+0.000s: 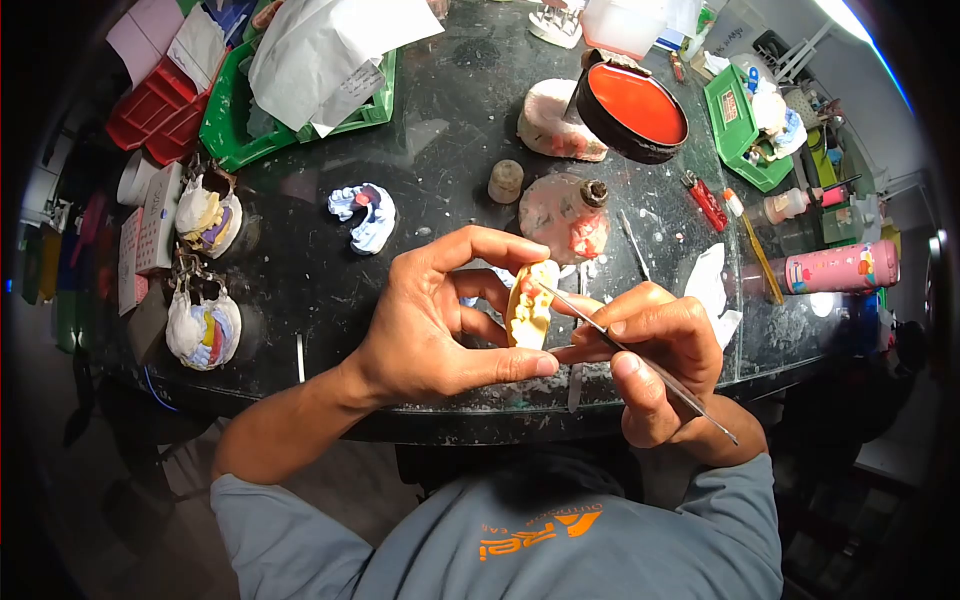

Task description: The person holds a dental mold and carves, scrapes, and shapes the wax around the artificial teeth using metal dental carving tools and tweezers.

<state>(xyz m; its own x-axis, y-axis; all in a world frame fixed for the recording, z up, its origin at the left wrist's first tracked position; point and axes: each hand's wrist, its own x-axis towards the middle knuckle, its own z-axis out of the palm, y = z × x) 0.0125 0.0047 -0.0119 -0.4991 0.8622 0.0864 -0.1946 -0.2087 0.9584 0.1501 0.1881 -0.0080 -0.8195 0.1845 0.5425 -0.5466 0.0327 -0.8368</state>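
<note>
dental model (530,322): in left hand (425,325) | probe (686,396): in right hand (672,335) | dish (646,153): behind, rightward | paper (310,60): on tray (226,138), back left

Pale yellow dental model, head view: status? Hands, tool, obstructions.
Left hand: gripping pale yellow dental model between thumb and fingers. Right hand: holding slim silver metal tool, tip at model, contact unclear. No obstruction visible between them.
</note>
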